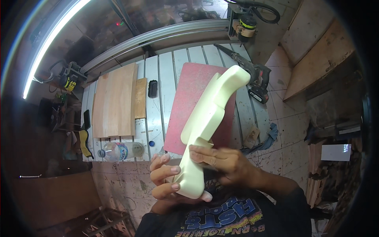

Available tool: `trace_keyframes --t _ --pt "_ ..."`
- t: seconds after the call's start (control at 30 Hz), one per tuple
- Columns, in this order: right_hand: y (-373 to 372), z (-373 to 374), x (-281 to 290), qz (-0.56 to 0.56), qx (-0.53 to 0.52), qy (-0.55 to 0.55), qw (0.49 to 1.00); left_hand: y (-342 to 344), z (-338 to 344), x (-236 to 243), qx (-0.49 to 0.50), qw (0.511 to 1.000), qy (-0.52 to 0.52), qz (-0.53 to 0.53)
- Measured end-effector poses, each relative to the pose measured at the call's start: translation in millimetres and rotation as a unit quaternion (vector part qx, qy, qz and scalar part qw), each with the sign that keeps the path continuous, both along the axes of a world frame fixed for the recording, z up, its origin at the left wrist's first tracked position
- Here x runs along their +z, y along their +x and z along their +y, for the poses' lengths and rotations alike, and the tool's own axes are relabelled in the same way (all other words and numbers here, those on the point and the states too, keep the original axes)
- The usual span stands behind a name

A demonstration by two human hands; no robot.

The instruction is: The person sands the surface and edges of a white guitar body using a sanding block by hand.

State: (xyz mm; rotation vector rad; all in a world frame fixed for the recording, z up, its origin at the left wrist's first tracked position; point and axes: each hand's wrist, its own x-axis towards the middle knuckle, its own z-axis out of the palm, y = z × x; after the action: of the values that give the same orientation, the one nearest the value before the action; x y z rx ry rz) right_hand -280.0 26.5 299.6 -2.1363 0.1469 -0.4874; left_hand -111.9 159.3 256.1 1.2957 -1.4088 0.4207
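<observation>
A pale cream, smooth, curved piece (209, 118), shaped like an electric guitar body turned on its edge, slants up from my chest over the table. My left hand (167, 177) grips its lower end, fingers along the left side and the thumb tip showing underneath on the right. My right hand (221, 160) has its fingers pressed flat together on a small tan folded sheet (202, 143), which looks like sandpaper, against the edge of the piece. Part of that sheet is hidden beneath the fingers. A red mat (177, 114) lies under the far part of the piece.
On the slatted white table (158, 138) are a wooden board (114, 102), a black case (152, 89), a plastic bottle (120, 151), a blue cap (152, 143), a cordless blower (256, 75) and a blue cloth (270, 136). A metal rail (158, 37) spans the far side.
</observation>
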Motion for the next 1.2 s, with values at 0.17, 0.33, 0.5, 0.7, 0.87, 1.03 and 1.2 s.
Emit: trace_keyframes --t 0.17,0.33,0.5,0.7,0.87,1.03,1.2 --pt "-7 19 19 -0.060 0.035 0.173 0.982 -6 -18 1 0.006 1.000 -0.019 0.022" --pt "-3 14 8 -0.039 -0.028 0.062 0.997 -5 -7 6 0.016 0.999 0.026 0.020" --pt "8 17 -32 -0.129 -0.005 0.054 0.990 1 -7 10 -0.005 0.998 0.067 0.017" --pt "19 32 -21 -0.186 -0.015 0.094 0.978 4 -19 12 0.004 0.999 0.036 0.038" --pt "24 22 -37 -0.155 -0.110 0.021 0.982 3 -23 12 0.011 0.992 0.046 0.115" --pt "35 22 -76 -0.150 -0.027 -0.044 0.987 4 -22 13 0.004 0.993 0.042 0.112" --pt "27 36 -6 -0.193 -0.034 0.136 0.971 2 -28 17 0.052 0.985 0.032 0.164"
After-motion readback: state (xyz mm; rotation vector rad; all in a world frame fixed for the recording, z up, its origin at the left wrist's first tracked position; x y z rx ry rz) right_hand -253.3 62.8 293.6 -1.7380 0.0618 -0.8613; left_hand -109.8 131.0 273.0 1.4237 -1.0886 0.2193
